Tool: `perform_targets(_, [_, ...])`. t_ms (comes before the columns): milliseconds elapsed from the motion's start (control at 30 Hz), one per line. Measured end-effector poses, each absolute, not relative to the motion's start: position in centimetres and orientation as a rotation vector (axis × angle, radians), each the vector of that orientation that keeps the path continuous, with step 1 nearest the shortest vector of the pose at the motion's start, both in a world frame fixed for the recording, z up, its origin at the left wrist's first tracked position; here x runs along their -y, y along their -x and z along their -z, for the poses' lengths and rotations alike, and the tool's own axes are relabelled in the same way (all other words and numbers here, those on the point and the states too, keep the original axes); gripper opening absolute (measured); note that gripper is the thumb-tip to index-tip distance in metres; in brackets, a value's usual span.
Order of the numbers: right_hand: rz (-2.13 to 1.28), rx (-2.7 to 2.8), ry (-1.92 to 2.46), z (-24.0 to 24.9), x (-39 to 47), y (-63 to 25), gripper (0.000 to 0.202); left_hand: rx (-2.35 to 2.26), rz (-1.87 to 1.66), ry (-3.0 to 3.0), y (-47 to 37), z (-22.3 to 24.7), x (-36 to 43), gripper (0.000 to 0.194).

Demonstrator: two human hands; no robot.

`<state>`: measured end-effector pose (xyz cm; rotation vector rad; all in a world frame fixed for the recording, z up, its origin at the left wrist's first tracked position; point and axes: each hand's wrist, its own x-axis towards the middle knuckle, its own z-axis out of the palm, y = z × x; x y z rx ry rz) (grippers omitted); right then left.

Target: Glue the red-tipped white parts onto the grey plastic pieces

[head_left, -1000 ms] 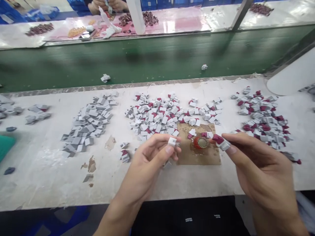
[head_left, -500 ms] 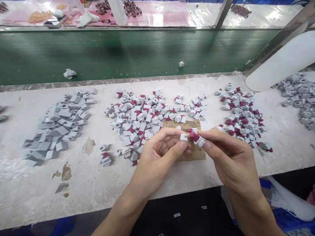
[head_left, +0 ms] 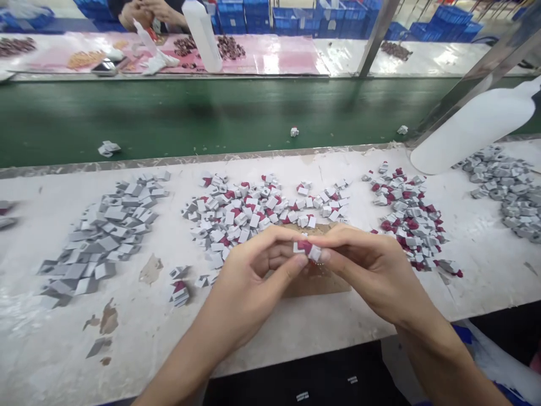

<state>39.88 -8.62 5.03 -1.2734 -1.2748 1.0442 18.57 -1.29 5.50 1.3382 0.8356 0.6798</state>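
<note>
Grey blocks (head_left: 115,213) lie heaped near nine o'clock from your left hand (head_left: 243,287), which pinches a pale block (head_left: 297,248) at its two o'clock. Seemingly touching that, a maroon-tipped piece (head_left: 314,253), long axis roughly ten-to-four, is clamped in your right hand's (head_left: 376,270) fingertips, at its nine o'clock; neither hand is nearer. Blue bins (head_left: 452,20), contents unclear, stand far off past twelve; a white bottle (head_left: 473,129), at one.

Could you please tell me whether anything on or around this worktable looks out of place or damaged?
A few small grey-white pieces lie scattered on the green strip, apart from the piles on the table. Its white surface also has brownish patches at lower left, seemingly worn or peeled.
</note>
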Motion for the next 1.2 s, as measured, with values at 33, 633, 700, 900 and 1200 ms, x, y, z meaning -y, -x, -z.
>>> perform_targets(33, [-1.073, 1.348, 1.285, -5.4, 7.3, -40.1, 0.019, -0.867, -0.66, -1.372, -18.1, -5.8, 0.5, 0.016])
perform_targets(633, [-0.77, 1.556, 1.701, -3.1, -21.6, -43.0, 0.028, -1.496, -0.741, -1.486, -24.1, -3.3, -26.0, 0.034])
perform_targets(700, [-0.852, 1.447, 1.6, -3.4, -19.2, -43.4, 0.023, -1.508, -0.715, -1.497, -24.2, -3.5, -26.4, 0.036])
perform_targets(900, [-1.105, 1.159, 1.261, -5.6, -9.8, -44.0, 0.032, -1.401, -0.84, -1.739, -23.1, -6.4, -21.6, 0.037])
perform_targets(1200, [-0.852, 1.17, 1.231, -7.0, 2.7, -40.3, 0.019, -0.628, -0.869, -1.6, -20.5, -8.1, -5.7, 0.005])
